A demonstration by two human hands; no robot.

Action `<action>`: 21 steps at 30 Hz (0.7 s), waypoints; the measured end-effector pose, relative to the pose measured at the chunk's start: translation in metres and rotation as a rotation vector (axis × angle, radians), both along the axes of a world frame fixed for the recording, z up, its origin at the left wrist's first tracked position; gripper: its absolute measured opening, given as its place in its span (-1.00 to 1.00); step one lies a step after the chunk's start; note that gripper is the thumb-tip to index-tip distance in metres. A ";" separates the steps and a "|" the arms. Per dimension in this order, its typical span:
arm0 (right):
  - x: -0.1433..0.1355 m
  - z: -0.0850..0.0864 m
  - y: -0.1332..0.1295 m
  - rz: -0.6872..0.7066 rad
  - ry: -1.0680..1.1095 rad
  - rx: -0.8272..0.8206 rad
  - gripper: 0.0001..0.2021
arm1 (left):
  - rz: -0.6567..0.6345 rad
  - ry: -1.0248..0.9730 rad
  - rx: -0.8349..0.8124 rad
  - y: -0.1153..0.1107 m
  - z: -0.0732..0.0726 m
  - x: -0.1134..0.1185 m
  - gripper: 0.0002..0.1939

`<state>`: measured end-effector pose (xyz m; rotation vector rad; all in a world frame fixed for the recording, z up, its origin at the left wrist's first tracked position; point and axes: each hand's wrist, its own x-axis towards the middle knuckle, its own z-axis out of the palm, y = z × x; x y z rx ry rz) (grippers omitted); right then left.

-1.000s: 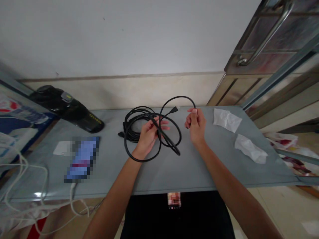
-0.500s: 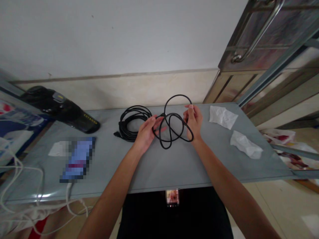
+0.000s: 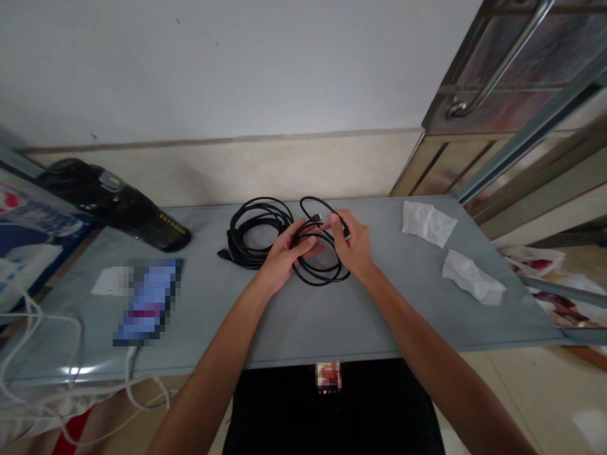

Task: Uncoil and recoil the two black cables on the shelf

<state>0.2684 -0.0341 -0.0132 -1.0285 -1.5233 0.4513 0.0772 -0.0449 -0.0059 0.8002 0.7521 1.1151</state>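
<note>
Cable (image 3: 325, 282): we see it in loose loops between the two hands, just right of the middle of the frame, over the grey table (image 3: 379, 328).

At the far left we find white wires (image 3: 79, 341) trailing over the table's edge. Above them, a black device (image 3: 118, 205) with yellow lettering leans across the upper left. Below it we see a scrap of white paper (image 3: 108, 281) beside a blurred-out phone (image 3: 154, 300).

Left of centre, a black coil (image 3: 249, 258) rests flat, just beside the left hand (image 3: 284, 253), whose thumb lies over the cable's loops with the fingers beneath, gripping them. Between the hands we notice a small black plug (image 3: 317, 218). The right hand (image 3: 351, 243) pinches a strand of the cable between thumb and fingers.

Farther right we have two crumpled white wrappers (image 3: 429, 222), well apart from the hands, and a metal handle (image 3: 502, 63) at upper right.
</note>
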 end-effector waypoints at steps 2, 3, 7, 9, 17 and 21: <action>0.001 -0.001 0.002 -0.041 0.081 -0.022 -0.58 | -0.001 -0.025 -0.006 0.001 -0.001 0.000 -0.42; 0.001 -0.001 0.003 -0.063 0.137 -0.036 -0.56 | -0.006 -0.033 -0.009 0.001 -0.001 0.000 -0.42; 0.008 0.001 0.010 -0.159 0.367 -0.081 -0.49 | -0.056 -0.012 -0.025 0.004 -0.003 -0.002 -0.51; 0.012 0.003 0.013 -0.223 0.426 -0.064 -0.48 | -0.080 0.006 -0.050 0.006 -0.005 -0.003 -0.61; 0.013 0.011 -0.004 -0.161 0.103 0.221 -0.69 | -0.134 -0.037 -0.135 0.006 0.000 -0.006 -0.70; 0.000 0.008 -0.016 0.071 -0.211 0.371 -0.70 | -0.059 -0.080 -0.207 0.012 0.001 -0.010 -0.73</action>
